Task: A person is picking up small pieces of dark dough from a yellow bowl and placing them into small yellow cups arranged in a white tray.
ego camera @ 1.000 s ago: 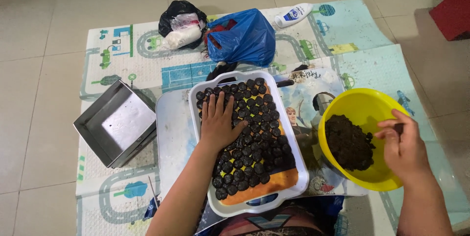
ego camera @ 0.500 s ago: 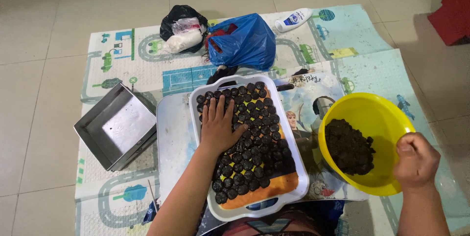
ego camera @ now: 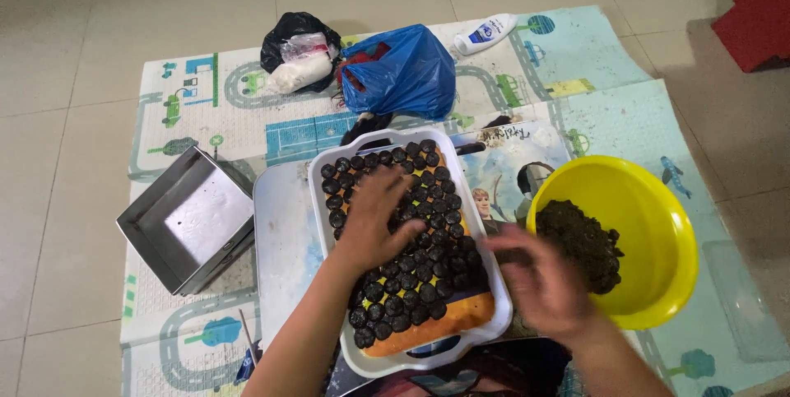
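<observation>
A white tray point(ego camera: 317, 199) holds several rows of small dark balls point(ego camera: 424, 199) over an orange base. My left hand point(ego camera: 374, 220) lies flat on the balls at the tray's middle left, fingers spread. My right hand point(ego camera: 547, 282) is blurred in motion between the tray's right rim and a yellow bowl point(ego camera: 654, 224). Whether it holds anything cannot be told. The bowl contains a heap of dark crumbly mixture point(ego camera: 588, 245) and stands right of the tray.
A square metal pan point(ego camera: 185, 220) sits to the left on a printed play mat point(ego camera: 576, 60). Behind the tray lie a blue plastic bag point(ego camera: 403, 72), a black bag point(ego camera: 296, 31) and a white bottle point(ego camera: 484, 32). Tiled floor surrounds the mat.
My right hand left the bowl's right rim, closed into a fist, and has swung left across the bowl toward the tray. My left hand stayed on the balls.
</observation>
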